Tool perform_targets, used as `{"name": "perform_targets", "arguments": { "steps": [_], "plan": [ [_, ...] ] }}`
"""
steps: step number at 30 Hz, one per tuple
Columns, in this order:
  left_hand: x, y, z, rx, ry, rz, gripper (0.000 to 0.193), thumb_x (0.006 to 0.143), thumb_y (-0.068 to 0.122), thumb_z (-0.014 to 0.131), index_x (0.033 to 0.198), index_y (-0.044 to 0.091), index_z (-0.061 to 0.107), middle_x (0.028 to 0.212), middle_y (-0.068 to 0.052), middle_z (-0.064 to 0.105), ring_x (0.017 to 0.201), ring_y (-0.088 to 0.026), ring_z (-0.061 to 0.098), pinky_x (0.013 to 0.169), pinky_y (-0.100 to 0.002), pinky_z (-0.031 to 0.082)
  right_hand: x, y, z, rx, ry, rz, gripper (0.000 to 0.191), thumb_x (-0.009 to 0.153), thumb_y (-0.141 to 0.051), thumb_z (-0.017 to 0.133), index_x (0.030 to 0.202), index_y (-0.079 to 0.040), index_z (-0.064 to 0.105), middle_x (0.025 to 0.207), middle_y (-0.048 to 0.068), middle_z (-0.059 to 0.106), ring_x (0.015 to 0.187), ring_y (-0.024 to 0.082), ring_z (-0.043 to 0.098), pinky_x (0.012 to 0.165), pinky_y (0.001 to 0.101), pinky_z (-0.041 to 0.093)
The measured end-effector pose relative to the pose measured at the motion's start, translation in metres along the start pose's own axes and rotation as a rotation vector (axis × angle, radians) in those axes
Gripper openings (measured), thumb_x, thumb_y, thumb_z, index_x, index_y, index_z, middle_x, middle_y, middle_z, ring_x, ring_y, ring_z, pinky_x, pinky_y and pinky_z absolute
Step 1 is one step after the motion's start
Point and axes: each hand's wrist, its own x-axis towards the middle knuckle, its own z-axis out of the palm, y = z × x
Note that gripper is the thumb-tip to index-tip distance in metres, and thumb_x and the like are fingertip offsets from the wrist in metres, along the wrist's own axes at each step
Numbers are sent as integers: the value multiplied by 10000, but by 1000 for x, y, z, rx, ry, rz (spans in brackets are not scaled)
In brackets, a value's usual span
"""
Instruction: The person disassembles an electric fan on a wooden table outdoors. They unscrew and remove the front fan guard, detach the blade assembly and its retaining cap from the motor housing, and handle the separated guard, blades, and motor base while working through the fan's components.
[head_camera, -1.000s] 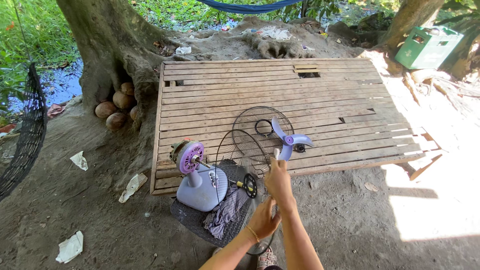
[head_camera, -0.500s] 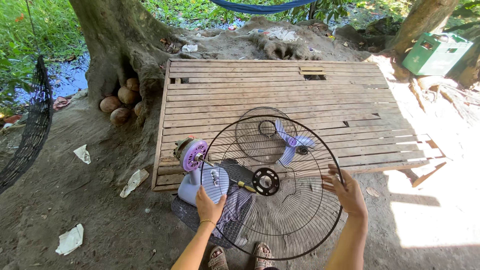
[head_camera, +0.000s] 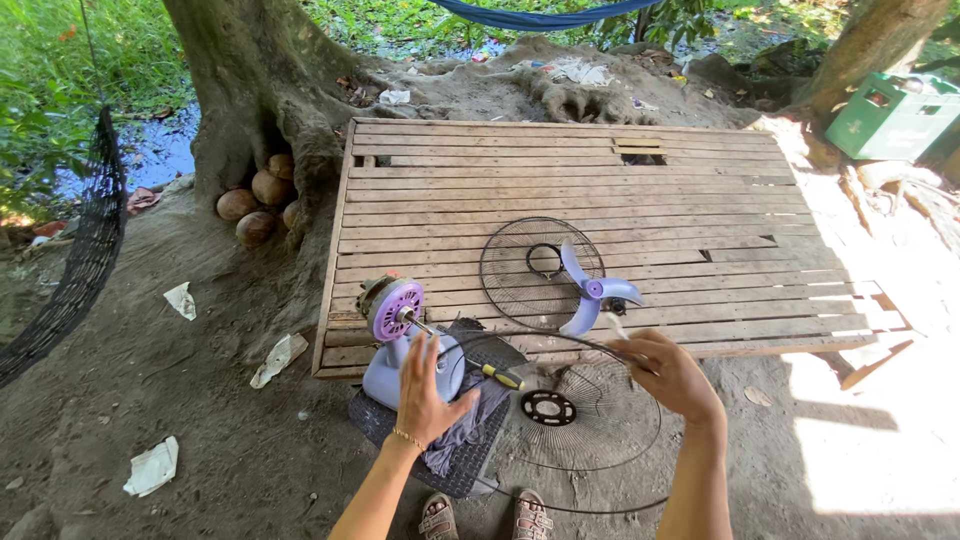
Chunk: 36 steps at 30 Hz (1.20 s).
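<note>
Compared with half a second earlier, the round black wire fan guard (head_camera: 585, 420) has dropped from a raised, near-upright position in front of the wooden platform to a low, nearly flat position close to the ground, its black centre disc (head_camera: 548, 407) facing up. The right hand (head_camera: 668, 372) has moved inward and now sits at the far rim of the guard, fingers curled over the wire, grasping it. The left hand (head_camera: 425, 392) was at the guard's left rim; it now hovers with fingers spread and nothing in its grasp, just in front of the pale lilac fan body (head_camera: 405, 365). Whether it touches the fan body cannot be told.

The fan body stands at the near left corner of the weathered slatted wooden platform (head_camera: 600, 190), with its purple slotted motor face (head_camera: 397, 309) turned upward and the bare shaft projecting from it. A screwdriver with a yellow-and-black handle (head_camera: 497, 375) lies between the fan body and the guard. A grey cloth (head_camera: 465, 428) lies on a dark mat (head_camera: 385, 420) under the fan base.

On the platform, a second round black wire guard (head_camera: 525, 285) lies flat, with a three-bladed lilac fan propeller (head_camera: 592, 292) resting on its right edge.

Surroundings: a tree trunk (head_camera: 250, 80) with brown coconuts (head_camera: 255, 195) at its foot, scraps of white litter (head_camera: 152, 466) on bare earth, a green plastic crate (head_camera: 892, 115) at upper right, and the person's sandalled feet (head_camera: 485, 517) at the lower edge.
</note>
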Motion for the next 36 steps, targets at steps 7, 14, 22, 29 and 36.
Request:
{"name": "perform_targets", "arguments": {
  "steps": [7, 14, 22, 29, 36],
  "plan": [
    [19, -35, -65, -299, -326, -441, 378, 998, 262, 638, 1362, 205, 720, 1042, -77, 825, 764, -278, 715, 719, -377, 585, 104, -33, 62, -366, -88, -361, 312, 768, 4, 787, 1065, -94, 797, 1017, 50, 744, 920, 207, 718, 795, 331, 566],
    [-31, -47, -77, -199, 281, -264, 350, 978, 33, 628, 1323, 82, 660, 1067, -124, 735, 941, -238, 749, 752, -335, 597, 169, -59, 153, -729, 272, -553, 330, 708, -213, 873, 1030, -192, 806, 966, -15, 724, 984, 237, 584, 880, 427, 409],
    [-73, -67, -87, -50, 485, -287, 345, 999, 10, 610, 1337, 66, 647, 1154, -134, 737, 1041, -255, 737, 841, -331, 606, 195, -43, 180, -579, 350, -498, 303, 841, -91, 793, 1131, -174, 767, 1072, 22, 723, 989, 287, 607, 871, 406, 523],
    [-77, -59, -78, -55, 444, -402, 354, 995, 39, 616, 1342, 93, 652, 1134, -114, 743, 1002, -240, 751, 810, -317, 621, 213, -25, 171, -549, 191, -401, 249, 839, -34, 763, 1069, -123, 793, 946, 77, 699, 904, 299, 659, 816, 417, 539],
    [-67, -59, -88, -35, 453, -388, 385, 1001, 24, 593, 1379, 90, 633, 1151, -120, 733, 1007, -248, 744, 806, -330, 622, 212, -34, 173, -539, 282, -444, 216, 845, -28, 762, 1041, -112, 795, 919, 77, 707, 877, 281, 666, 785, 411, 549]
  ]
}}
